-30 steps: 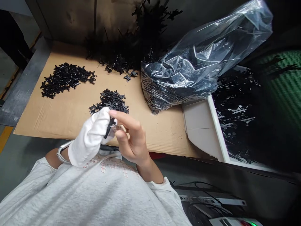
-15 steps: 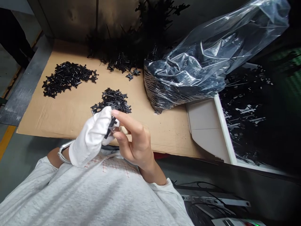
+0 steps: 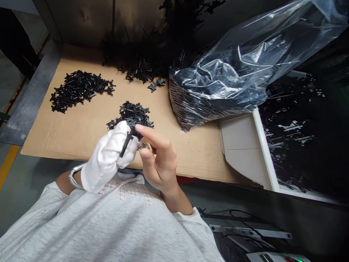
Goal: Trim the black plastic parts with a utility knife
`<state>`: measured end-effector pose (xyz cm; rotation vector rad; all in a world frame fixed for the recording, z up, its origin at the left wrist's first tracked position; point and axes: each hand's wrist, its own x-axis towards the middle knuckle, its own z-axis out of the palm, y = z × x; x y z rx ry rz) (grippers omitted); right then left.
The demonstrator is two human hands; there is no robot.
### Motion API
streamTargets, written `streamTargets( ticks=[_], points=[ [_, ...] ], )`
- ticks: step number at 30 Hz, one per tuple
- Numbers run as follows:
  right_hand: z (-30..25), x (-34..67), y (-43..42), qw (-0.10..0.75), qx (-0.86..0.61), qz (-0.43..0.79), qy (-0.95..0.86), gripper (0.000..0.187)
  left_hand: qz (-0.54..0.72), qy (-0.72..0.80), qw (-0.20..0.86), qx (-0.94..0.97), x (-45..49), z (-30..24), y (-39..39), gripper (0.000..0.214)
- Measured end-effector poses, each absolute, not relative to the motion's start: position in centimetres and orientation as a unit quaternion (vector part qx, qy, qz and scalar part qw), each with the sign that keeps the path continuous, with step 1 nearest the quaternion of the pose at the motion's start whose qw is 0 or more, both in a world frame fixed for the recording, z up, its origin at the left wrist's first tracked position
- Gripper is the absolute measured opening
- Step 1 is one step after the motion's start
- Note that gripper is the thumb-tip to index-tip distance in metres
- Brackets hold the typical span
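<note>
My left hand (image 3: 109, 160), in a white glove, is closed on a small black plastic part (image 3: 125, 142) held upright in front of my chest. My bare right hand (image 3: 158, 160) meets it from the right. Its index finger stretches over the top of the part, and its thumb and fingers pinch a small clear or metal piece (image 3: 144, 146) against it. Just beyond both hands lies a small heap of the same black parts (image 3: 132, 113) on the cardboard sheet (image 3: 81, 127).
A second heap of black parts (image 3: 79, 89) lies at the left of the cardboard, and a large dark pile (image 3: 152, 54) at the back. A clear plastic bag (image 3: 240, 72) full of parts leans on a white bin (image 3: 245, 149) at the right.
Both hands have stayed together on the part, drifting slightly up and to the right in the picture as the view shifted. The grip looks the same.
</note>
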<state>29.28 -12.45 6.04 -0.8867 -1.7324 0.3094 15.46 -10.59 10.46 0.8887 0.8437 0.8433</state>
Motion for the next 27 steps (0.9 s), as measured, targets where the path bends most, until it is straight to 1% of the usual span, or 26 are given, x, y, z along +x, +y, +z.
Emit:
streamTargets(
  ticks=[2,5,7,10,12,15,19,23,27],
  points=[
    [5.9,29.3,-12.6,0.555,-0.37,0.159,-0.728,0.04,0.393,0.365,0.739,0.408,15.4,10.3,-10.6,0.053],
    [5.7,29.3,-12.7,0.546,-0.375,0.17,-0.729,0.041,0.387,0.354,0.745,0.413,15.2,10.2,-10.7,0.056],
    [5.6,29.3,-12.7,0.555,-0.363,0.176,-0.728,0.035,0.403,0.352,0.738,0.412,15.1,10.1,-10.8,0.055],
    [5.6,29.4,-12.6,0.575,-0.335,0.184,-0.723,0.02,0.42,0.371,0.722,0.406,15.2,10.1,-11.0,0.053],
    [5.8,29.5,-12.5,0.579,-0.327,0.188,-0.723,0.015,0.419,0.394,0.713,0.401,15.3,10.2,-11.0,0.054],
    [6.1,29.5,-12.6,0.579,-0.32,0.183,-0.727,0.018,0.415,0.416,0.715,0.379,15.5,10.5,-11.0,0.054],
    [6.2,29.4,-12.7,0.567,-0.332,0.138,-0.741,0.02,0.404,0.419,0.732,0.353,15.7,10.9,-11.1,0.053],
    [6.3,29.3,-12.7,0.562,-0.351,0.094,-0.743,0.022,0.407,0.45,0.717,0.343,15.8,11.1,-11.3,0.052],
    [6.4,29.2,-12.8,0.56,-0.364,0.079,-0.74,0.023,0.415,0.455,0.711,0.341,15.8,11.0,-11.3,0.05]
  ],
)
